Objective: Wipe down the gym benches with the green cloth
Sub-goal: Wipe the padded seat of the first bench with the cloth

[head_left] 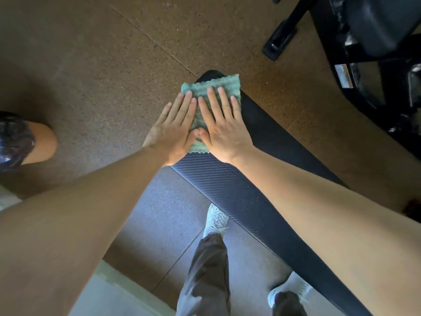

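Hands: two, the left hand (173, 133) and the right hand (224, 131), each one showing five fingers.
Forearms: two, both bare.
Cloths: one green cloth (213, 87).
Benches: one black bench (239, 195), long and ribbed.
Shoes: two, both white, the left shoe (215, 218) and the right shoe (287, 290).
Trouser legs: two, both grey, the left trouser leg (205, 270) and the right trouser leg (287, 302), the second one only partly in view.
Machines: one black machine (376, 30), in the upper right corner.
Stickers: one pale sticker (342, 76) on this machine; its text is too small to read.
Bare knees: one knee (43, 142) at the left edge, under dark patterned fabric.
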